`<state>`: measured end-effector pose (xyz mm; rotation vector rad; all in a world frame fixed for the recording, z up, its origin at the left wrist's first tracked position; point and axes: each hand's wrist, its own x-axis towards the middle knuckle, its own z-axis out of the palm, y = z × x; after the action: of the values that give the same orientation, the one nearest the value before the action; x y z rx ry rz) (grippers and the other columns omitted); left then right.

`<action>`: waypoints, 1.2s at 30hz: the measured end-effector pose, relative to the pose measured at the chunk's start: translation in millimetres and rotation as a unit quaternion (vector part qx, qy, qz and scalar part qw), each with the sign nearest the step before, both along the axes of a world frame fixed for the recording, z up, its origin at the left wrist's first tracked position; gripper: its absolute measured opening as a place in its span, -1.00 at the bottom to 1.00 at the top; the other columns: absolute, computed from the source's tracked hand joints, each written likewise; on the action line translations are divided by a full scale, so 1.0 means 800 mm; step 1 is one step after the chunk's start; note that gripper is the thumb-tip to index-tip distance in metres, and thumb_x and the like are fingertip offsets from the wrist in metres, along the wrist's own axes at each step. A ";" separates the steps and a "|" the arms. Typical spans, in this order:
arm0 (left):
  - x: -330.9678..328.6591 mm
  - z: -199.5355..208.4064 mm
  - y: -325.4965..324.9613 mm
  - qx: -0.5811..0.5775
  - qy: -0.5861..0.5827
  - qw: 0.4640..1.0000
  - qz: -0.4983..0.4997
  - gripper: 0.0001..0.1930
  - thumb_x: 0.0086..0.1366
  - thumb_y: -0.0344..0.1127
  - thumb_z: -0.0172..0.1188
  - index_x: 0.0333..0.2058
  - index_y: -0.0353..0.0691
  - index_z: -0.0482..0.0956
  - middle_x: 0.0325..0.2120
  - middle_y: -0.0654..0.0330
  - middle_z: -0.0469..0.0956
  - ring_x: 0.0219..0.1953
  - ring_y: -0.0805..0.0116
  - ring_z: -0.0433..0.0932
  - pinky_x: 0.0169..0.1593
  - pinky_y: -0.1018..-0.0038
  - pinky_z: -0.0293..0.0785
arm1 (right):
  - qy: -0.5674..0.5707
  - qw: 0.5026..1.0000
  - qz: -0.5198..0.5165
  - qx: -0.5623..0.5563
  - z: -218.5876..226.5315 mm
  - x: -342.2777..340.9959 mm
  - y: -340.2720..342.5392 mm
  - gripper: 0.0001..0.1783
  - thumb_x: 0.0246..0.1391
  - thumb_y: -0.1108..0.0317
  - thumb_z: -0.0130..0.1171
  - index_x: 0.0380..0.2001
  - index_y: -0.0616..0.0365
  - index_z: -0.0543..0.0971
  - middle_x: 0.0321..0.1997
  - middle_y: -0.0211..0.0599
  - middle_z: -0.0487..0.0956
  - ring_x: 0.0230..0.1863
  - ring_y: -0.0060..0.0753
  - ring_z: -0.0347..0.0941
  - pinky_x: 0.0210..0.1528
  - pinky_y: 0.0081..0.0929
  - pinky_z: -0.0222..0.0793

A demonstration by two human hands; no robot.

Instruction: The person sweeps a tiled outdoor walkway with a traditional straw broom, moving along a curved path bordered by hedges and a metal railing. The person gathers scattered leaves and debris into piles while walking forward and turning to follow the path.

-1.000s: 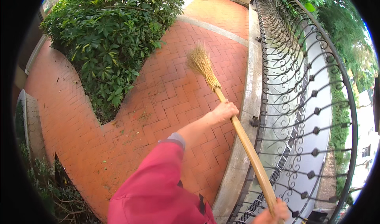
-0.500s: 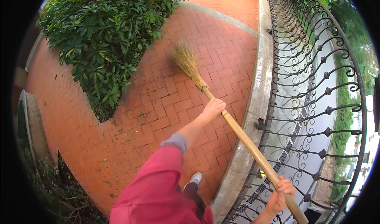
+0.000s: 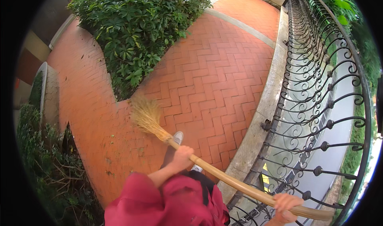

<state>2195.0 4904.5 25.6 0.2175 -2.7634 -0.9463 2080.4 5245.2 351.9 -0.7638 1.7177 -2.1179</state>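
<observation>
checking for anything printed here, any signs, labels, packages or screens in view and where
Small yellow and black patch, maybe a sign or marking: low behind the black wrought-iron fence, right of the long wooden broom handle; roughly rectangular, too small to tell for sure.
No packages, labels or screens show anywhere else.

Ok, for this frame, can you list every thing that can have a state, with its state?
left hand: closed around the broom handle, low on the shaft
right hand: closed around the handle near its top end
broom: held slanted, bristles down at the brick paving, blurred
iron fence: upright on the stone kerb
shoe: planted on the bricks
</observation>
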 end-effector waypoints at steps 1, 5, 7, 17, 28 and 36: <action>0.020 0.004 -0.010 -0.004 -0.016 1.000 -0.003 -0.82 -0.09 -0.42 0.27 -0.53 -0.15 0.41 -0.54 0.11 0.43 -0.37 0.01 0.46 -0.27 0.16 0.40 | -0.048 0.998 -0.005 -0.026 -0.009 0.011 0.001 -0.73 -0.15 0.29 0.36 -0.55 0.08 0.42 -0.62 -0.34 0.43 -0.52 -0.26 0.40 -0.12 -0.08 0.43; 0.055 0.035 -0.009 0.014 -0.009 1.000 -0.027 -0.78 -0.12 -0.43 0.29 -0.46 -0.15 0.45 -0.51 0.10 0.45 -0.35 -0.02 0.45 -0.24 0.17 0.37 | -0.081 0.981 -0.147 -0.099 -0.027 0.060 0.037 -0.80 -0.19 0.34 0.28 -0.64 0.14 0.44 -0.69 -0.22 0.46 -0.57 -0.22 0.45 -0.20 -0.09 0.50; 0.053 0.060 0.014 0.035 0.005 0.996 -0.083 -0.77 -0.14 -0.45 0.29 -0.46 -0.13 0.45 -0.52 0.14 0.45 -0.35 0.04 0.46 -0.26 0.20 0.36 | -0.037 0.963 -0.227 -0.138 -0.017 0.088 0.079 -0.83 0.04 0.38 -0.04 -0.62 -0.03 0.41 -0.66 -0.31 0.32 -0.49 -0.27 0.35 -0.32 -0.27 0.34; -0.127 0.048 -0.024 0.006 0.184 0.959 -0.214 -0.83 -0.03 -0.43 0.21 -0.44 -0.07 0.44 -0.54 0.27 0.44 -0.37 0.17 0.47 -0.28 0.26 0.34 | 0.135 0.948 -0.224 -0.182 -0.001 0.164 0.004 -0.93 0.02 0.35 0.03 -0.50 0.03 0.45 -0.55 -0.39 0.35 -0.51 -0.38 0.24 -0.34 -0.33 0.25; 0.208 -0.026 -0.197 0.114 0.085 0.990 0.025 -0.76 -0.08 -0.41 0.30 -0.42 -0.09 0.43 -0.46 0.22 0.46 -0.30 0.11 0.46 -0.18 0.20 0.32 | -0.058 0.981 -0.137 -0.124 0.024 0.245 -0.278 -0.66 0.12 0.36 0.04 -0.71 0.02 0.27 -0.67 -0.43 0.22 -0.56 -0.43 0.17 -0.36 -0.33 0.10; 0.453 0.008 -0.289 0.037 0.050 0.988 0.143 -0.85 -0.03 -0.43 0.25 -0.49 -0.13 0.43 -0.52 0.18 0.44 -0.32 0.11 0.47 -0.17 0.27 0.32 | -0.118 0.977 -0.023 -0.175 -0.044 0.348 -0.326 -0.79 0.03 0.43 0.13 -0.62 0.02 0.37 -0.65 -0.39 0.34 -0.60 -0.41 0.24 -0.39 -0.34 0.23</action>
<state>2557.5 4673.1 32.1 0.5474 -2.5197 -0.9549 2358.8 4984.8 316.8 -0.5316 1.2716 -2.4656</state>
